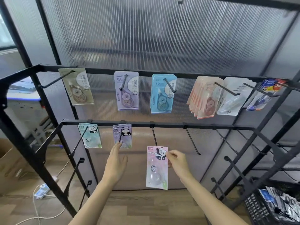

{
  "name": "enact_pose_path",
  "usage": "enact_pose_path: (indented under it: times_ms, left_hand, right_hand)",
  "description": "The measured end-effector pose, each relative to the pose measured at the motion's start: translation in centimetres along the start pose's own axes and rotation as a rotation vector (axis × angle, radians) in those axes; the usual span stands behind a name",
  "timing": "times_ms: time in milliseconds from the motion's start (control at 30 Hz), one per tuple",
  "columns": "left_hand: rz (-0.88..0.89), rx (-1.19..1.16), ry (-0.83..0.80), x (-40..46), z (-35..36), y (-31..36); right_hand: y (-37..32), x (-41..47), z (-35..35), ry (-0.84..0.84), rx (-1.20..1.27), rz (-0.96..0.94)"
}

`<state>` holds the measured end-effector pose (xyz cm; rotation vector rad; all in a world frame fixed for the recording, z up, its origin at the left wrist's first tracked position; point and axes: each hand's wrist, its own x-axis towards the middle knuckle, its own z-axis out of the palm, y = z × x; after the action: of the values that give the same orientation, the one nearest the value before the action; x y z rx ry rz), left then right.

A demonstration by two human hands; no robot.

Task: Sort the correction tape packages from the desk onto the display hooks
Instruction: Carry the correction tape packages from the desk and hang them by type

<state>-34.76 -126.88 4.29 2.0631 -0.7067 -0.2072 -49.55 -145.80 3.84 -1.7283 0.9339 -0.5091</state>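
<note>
The right hand (176, 161) pinches the upper right edge of a pink panda correction tape package (156, 168), held upright at the tip of the third hook (154, 135) on the lower rail (162, 124). The left hand (116, 163) is open, fingers extended, its fingertips touching the bottom of the purple panda packages (122, 135) hanging on the neighbouring hook. Further left hang teal panda packages (90, 135). On the upper rail (146, 72), beige, lilac, blue, peach and white packs hang in a row on the black display rack.
</note>
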Motion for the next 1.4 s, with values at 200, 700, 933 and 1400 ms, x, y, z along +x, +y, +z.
enact_pose_path:
  times_ms: [200,700,933,1400]
  left_hand:
    - [-0.013,0.020,0.028,0.0,-0.2,0.0]
    - [-0.094,0.110,0.069,-0.5,-0.5,1.8]
    - [-0.093,0.164,0.230,-2.6,-1.5,2.2]
    - [-0.539,0.373,0.643,-14.8,-14.7,-5.5]
  right_hand:
    - [-2.3,5.9,1.9,0.040,-0.168,-0.029]
    - [-4.3,11.8,3.8,0.113,-0.223,0.036]
    - [-7.8,4.3,3.6,-0.204,-0.439,-0.523]
    - [-12.6,-9.7,22.3,-0.817,-0.595,-1.173]
